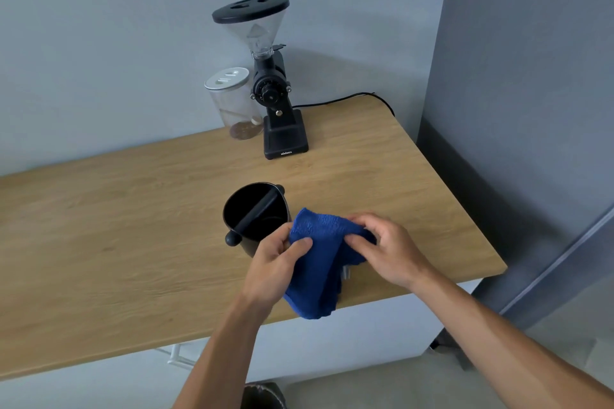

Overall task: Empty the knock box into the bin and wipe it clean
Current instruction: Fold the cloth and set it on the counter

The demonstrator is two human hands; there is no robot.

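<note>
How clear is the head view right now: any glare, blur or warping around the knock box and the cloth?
Head view: soft, even light, no glare; the grinder throws only a faint shadow on the wall. The knock box interior reads nearly solid black, so residue cannot be judged. The blue cloth and both hands are sharp. Wide-angle distortion bows the table edges.

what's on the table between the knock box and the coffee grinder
Nothing: in the head view, only bare wooden table lies between the knock box and the grinder.
</note>
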